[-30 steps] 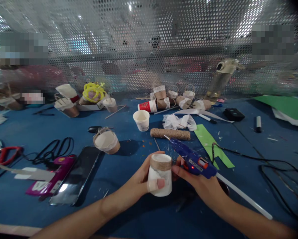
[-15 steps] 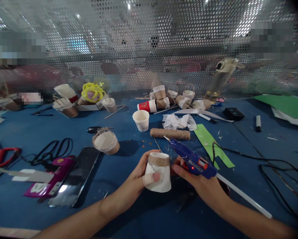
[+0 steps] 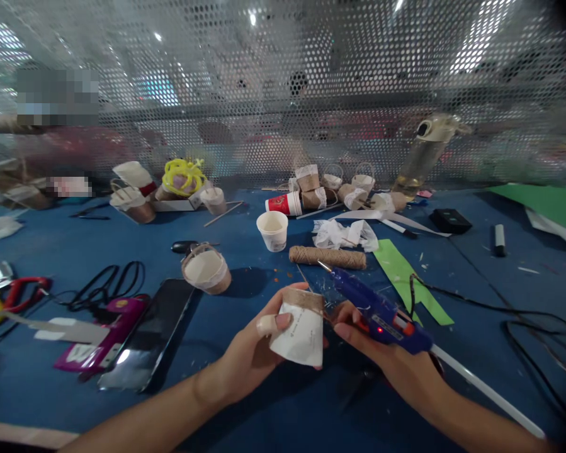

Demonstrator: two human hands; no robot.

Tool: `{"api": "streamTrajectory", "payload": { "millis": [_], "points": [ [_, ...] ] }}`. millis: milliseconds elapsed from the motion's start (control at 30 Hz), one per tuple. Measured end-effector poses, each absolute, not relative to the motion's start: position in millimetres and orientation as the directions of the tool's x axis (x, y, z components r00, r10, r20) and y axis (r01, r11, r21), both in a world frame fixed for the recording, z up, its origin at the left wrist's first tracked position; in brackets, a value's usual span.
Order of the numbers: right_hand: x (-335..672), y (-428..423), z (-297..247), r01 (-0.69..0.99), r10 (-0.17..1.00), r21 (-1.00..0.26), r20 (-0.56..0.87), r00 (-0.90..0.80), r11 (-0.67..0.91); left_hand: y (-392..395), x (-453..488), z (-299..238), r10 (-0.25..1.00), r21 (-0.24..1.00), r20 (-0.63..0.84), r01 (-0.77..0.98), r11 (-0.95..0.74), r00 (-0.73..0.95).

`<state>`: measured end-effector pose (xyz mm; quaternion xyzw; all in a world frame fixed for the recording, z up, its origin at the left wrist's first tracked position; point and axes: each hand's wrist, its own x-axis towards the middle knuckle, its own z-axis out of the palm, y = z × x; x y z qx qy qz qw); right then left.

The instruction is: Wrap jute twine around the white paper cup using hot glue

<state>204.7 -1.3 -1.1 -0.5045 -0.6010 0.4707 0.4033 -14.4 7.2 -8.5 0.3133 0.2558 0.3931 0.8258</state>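
My left hand (image 3: 252,346) is closed around an upside-down white paper cup (image 3: 298,327) with a band of brown twine at its top; the cup is tilted to the right. My right hand (image 3: 386,355) grips a blue hot glue gun (image 3: 379,309), whose nozzle points up and left, just above the cup's right edge. A white glue stick (image 3: 490,393) juts out behind the gun. A roll of jute twine (image 3: 327,257) lies on the blue table (image 3: 264,415) just beyond both hands.
A twine-wrapped cup basket (image 3: 206,270), a phone (image 3: 153,333) and a pink glue gun (image 3: 104,340) lie to the left. An empty paper cup (image 3: 272,230), green paper strip (image 3: 408,277), black cables (image 3: 514,314), red scissors (image 3: 9,296) and several finished cup baskets (image 3: 339,189) stand before the perforated metal screen.
My left hand has tipped the cup over to the right and turned it. The glue gun has shifted a little to the right with my right hand.
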Motion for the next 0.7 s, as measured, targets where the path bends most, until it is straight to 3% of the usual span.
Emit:
{"api": "streamTrajectory", "payload": {
  "millis": [300, 533, 700],
  "points": [
    [203, -4, -2, 0.151, 0.990, -0.988, 0.002, -0.144, 0.024, 7, -14, -2, 0.854, 0.775, -0.240, -0.439, 0.455, 0.461],
    [202, -7, 0, 0.156, 0.989, -0.987, 0.009, -0.151, 0.033, 7, -14, -6, 0.844, 0.816, -0.234, -0.374, 0.440, 0.483],
    [204, -5, -11, 0.126, 0.990, -0.991, -0.053, -0.134, -0.036, 6, -15, -4, 0.829, 0.789, -0.175, -0.428, 0.441, 0.532]
  ]
}}
